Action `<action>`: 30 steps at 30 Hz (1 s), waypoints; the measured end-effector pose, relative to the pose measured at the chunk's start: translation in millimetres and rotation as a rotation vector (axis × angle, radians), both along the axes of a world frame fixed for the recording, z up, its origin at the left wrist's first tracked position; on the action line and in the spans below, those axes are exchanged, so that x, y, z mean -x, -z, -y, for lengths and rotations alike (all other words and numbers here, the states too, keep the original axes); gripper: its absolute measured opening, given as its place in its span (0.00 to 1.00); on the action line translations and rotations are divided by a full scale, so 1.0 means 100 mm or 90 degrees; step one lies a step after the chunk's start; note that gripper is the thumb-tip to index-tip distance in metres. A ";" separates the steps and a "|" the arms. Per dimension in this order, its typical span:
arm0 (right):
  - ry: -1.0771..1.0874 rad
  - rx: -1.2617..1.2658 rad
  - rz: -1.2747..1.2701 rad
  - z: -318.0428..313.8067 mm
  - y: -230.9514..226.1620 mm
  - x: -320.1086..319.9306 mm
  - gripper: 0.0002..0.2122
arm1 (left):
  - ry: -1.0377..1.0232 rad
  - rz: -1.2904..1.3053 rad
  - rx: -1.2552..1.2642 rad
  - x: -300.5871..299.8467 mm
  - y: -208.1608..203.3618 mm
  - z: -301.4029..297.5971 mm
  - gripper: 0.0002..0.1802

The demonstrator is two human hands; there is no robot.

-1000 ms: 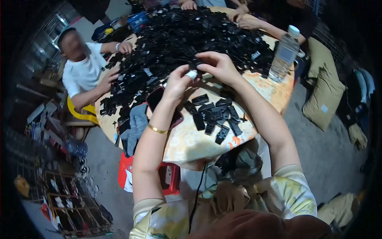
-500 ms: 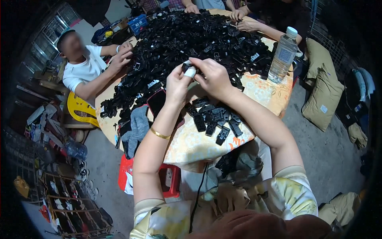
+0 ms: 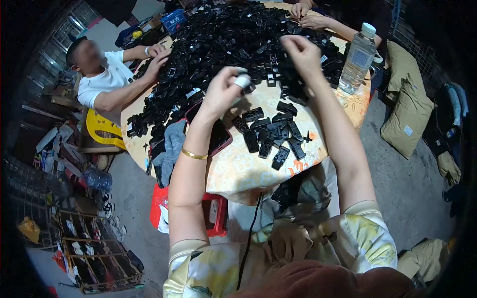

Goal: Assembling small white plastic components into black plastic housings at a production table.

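Note:
My left hand is raised over the near side of the round table, its fingers curled and a white wrap round one digit. A blurred dark bit shows at its fingertips; I cannot make out what it is. Farther right, over the edge of the heap of black plastic parts, is my right hand. Its fingers are loosely bent, with a gap between them and nothing visible inside. Between my forearms lies a small group of black plastic clip-like parts. A phone lies partly under my left forearm.
A clear plastic bottle with a pale cap stands right of my right hand. A grey cloth lies at the table's left edge. A person in a white shirt works at left; another person's hands are at the far right.
My hands, together half a second ago, have come apart. The right one has moved away over the heap, while the left has dropped slightly. My view has shifted a little.

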State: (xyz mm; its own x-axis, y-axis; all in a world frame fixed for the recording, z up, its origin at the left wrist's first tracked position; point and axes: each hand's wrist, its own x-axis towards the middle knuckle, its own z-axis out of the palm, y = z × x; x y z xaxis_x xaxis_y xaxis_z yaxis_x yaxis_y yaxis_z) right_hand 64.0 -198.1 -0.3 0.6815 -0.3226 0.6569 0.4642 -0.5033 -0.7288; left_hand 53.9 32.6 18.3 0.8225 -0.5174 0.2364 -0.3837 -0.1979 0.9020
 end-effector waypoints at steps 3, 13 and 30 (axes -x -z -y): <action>0.273 0.225 -0.159 0.28 0.11 -0.10 0.14 | 0.161 0.109 -0.234 0.15 -0.07 0.01 0.14; 0.249 0.376 -0.245 0.15 0.25 -0.15 0.12 | 0.030 0.321 -0.348 -0.21 0.11 0.34 0.13; -0.047 0.103 -0.035 -0.11 0.22 -0.13 0.19 | -0.085 0.464 -0.310 -0.64 0.26 0.58 0.17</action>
State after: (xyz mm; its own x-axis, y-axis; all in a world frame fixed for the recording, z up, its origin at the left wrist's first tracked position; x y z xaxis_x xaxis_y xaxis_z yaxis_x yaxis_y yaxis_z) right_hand 76.6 -187.5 -22.7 0.7357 -0.1630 0.6574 0.4662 -0.5821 -0.6661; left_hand 117.6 -25.1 -7.7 0.6139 -0.6074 0.5042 -0.7762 -0.5807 0.2455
